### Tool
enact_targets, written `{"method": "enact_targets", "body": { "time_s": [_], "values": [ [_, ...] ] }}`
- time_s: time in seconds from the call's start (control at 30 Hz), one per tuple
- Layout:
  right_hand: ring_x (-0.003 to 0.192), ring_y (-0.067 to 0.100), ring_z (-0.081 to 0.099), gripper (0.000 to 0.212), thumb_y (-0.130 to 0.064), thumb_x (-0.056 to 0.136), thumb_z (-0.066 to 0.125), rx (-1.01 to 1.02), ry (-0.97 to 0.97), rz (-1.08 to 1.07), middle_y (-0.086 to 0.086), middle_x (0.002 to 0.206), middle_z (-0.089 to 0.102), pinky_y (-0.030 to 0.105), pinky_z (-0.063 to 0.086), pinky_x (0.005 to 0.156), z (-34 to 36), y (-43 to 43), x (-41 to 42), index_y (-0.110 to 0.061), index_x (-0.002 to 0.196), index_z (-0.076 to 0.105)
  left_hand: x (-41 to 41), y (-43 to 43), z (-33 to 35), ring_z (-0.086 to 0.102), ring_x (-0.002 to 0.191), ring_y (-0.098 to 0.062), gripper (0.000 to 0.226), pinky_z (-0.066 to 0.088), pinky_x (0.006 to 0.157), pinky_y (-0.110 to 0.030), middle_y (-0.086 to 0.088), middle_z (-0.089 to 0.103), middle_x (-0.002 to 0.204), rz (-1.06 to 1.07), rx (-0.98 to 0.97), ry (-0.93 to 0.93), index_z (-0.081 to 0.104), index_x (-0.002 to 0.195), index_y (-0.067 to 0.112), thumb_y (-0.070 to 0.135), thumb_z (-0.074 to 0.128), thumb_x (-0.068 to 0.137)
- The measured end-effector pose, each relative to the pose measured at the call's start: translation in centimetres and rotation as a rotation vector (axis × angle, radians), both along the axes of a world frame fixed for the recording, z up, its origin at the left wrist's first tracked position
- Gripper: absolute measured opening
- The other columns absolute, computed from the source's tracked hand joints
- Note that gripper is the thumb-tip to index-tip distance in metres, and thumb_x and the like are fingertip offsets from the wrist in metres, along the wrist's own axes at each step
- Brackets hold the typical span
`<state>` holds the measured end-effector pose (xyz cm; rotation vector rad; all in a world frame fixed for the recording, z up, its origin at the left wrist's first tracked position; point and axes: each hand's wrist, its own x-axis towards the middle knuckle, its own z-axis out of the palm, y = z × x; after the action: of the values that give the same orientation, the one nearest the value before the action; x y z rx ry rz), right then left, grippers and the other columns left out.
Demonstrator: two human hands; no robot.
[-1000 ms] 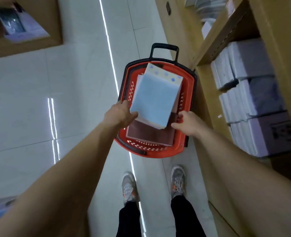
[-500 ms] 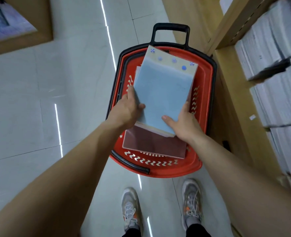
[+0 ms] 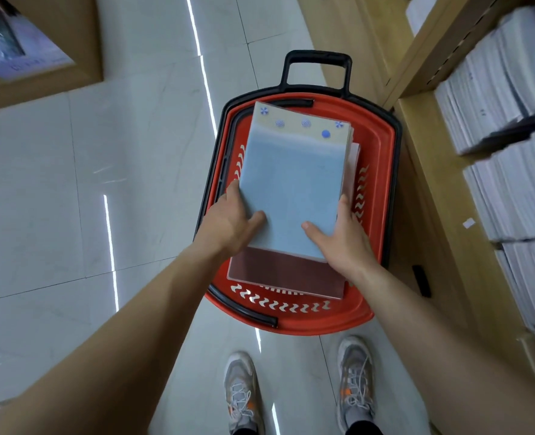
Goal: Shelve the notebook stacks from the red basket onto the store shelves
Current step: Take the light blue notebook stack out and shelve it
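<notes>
Head view looks straight down at a red basket (image 3: 374, 304) on the tiled floor (image 3: 71, 183), close beside wooden shelves (image 3: 429, 171) on the right that already carry white stacks (image 3: 495, 98). In the basket a blue stack (image 3: 291, 183) of notebooks, wrapped in clear film, lies on top of a maroon stack (image 3: 285, 273), with a paler item just showing at its right edge.

The left hand (image 3: 228, 219) grips the blue stack at its near left side, thumb flat on the cover and fingers curled down along the edge. The right hand (image 3: 341, 237) clamps the near right corner the same way, thumb on top. Whether the fingertips are already under the stack is hidden. The far end looks a little higher than the near end, though I cannot tell whether it is clear of what lies below.

By its thickness the stack is likely fairly heavy, and stiff enough as a block. The film looks smooth and glossy, so it may be slippery, and loose notebooks inside could shear if squeezed unevenly. Both hands sit at the near end, which leaves the far end overhanging. A hold nearer the middle of the long sides, fingers well beneath, would probably carry it level to the shelves.
</notes>
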<state>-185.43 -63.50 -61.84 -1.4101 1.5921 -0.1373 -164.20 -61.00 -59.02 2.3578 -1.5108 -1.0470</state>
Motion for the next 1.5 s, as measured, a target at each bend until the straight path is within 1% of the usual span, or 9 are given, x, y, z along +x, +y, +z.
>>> {"method": "enact_targets", "body": {
  "time_s": [0.2,0.37,0.5,0.73,0.93,1.07,1.2,1.33,1.5],
  "values": [
    [0.127,0.023,0.057,0.094,-0.046,0.090,0.069,-0.013,0.001,-0.002,-0.003,0.147,0.053,0.042,0.051,0.101,-0.5,1.3,0.0,-0.027,0.159,0.009,-1.1,2.1,-0.4,0.065,0.098,-0.025,0.059,0.060,0.081,-0.041,-0.003,0.062,0.127,0.101,-0.066,0.021,0.033,0.142,0.020,0.046,0.058,0.094],
    [0.131,0.021,0.053,0.092,-0.047,0.083,0.068,0.071,-0.074,-0.029,-0.007,0.150,0.047,0.047,0.047,0.107,0.3,3.2,0.4,-0.032,0.156,0.015,-0.7,5.2,0.5,0.064,0.109,-0.023,0.062,0.060,0.087,-0.045,0.002,0.058,0.135,0.170,-0.024,0.106,0.032,0.147,0.023,0.042,0.061,0.096],
    [0.137,0.024,0.048,0.104,-0.070,0.071,0.054,0.111,-0.048,-0.019,-0.003,0.156,0.041,0.048,0.043,0.110,0.3,3.6,0.2,-0.024,0.156,0.016,-0.3,6.0,0.5,0.064,0.106,-0.020,0.063,0.060,0.086,-0.040,0.002,0.058,0.134,0.216,0.041,0.118,0.034,0.144,0.022,0.040,0.065,0.093],
    [0.145,0.025,0.038,0.103,-0.051,0.090,0.066,0.073,-0.080,-0.098,0.005,0.163,0.028,0.047,0.036,0.117,-1.1,4.1,1.1,-0.022,0.161,-0.002,-1.7,5.5,-0.4,0.059,0.111,-0.021,0.071,0.057,0.091,-0.046,-0.001,0.048,0.137,0.242,0.024,0.091,0.030,0.144,0.021,0.055,0.061,0.089],
    [0.124,0.023,0.054,0.093,-0.063,0.080,0.068,0.102,-0.080,-0.145,0.002,0.143,0.045,0.045,0.051,0.100,-0.8,5.1,-1.0,-0.035,0.155,0.019,-2.4,8.0,0.8,0.059,0.105,-0.013,0.071,0.054,0.087,-0.032,0.013,0.053,0.125,0.207,0.046,0.243,0.030,0.147,0.029,0.051,0.065,0.090],
    [0.108,0.015,0.062,0.064,-0.051,0.094,0.063,0.157,-0.141,-0.206,-0.010,0.124,0.061,0.024,0.047,0.080,-0.7,5.5,-1.5,-0.029,0.148,0.039,-2.6,8.9,0.6,0.060,0.100,-0.017,0.065,0.051,0.086,-0.035,0.013,0.058,0.120,0.274,0.091,0.240,0.035,0.144,0.034,0.052,0.064,0.089],
    [0.104,0.017,0.066,0.058,-0.067,0.088,0.060,0.147,-0.103,-0.231,-0.011,0.115,0.068,0.030,0.051,0.088,-1.0,5.4,-1.1,-0.029,0.132,0.059,-3.4,8.6,-0.4,0.060,0.096,-0.016,0.063,0.044,0.080,-0.029,0.010,0.058,0.113,0.464,0.088,0.278,0.043,0.139,0.025,0.056,0.064,0.088],
    [0.100,0.012,0.063,0.053,-0.059,0.086,0.069,0.085,-0.112,-0.254,-0.013,0.108,0.063,0.026,0.048,0.084,-1.4,5.8,-0.7,-0.027,0.126,0.056,-4.4,8.9,-1.4,0.062,0.096,-0.007,0.068,0.045,0.075,-0.019,0.020,0.057,0.110,0.523,-0.046,0.294,0.038,0.144,0.029,0.051,0.069,0.088],
    [0.102,0.008,0.063,0.070,-0.058,0.087,0.070,0.043,-0.178,-0.256,-0.013,0.121,0.063,0.019,0.049,0.077,-1.5,5.9,-0.6,-0.031,0.146,0.043,-5.0,9.1,-1.8,0.058,0.099,0.008,0.073,0.044,0.078,-0.008,0.030,0.054,0.116,0.528,-0.160,0.325,0.027,0.149,0.043,0.046,0.069,0.089]
  ]
}}
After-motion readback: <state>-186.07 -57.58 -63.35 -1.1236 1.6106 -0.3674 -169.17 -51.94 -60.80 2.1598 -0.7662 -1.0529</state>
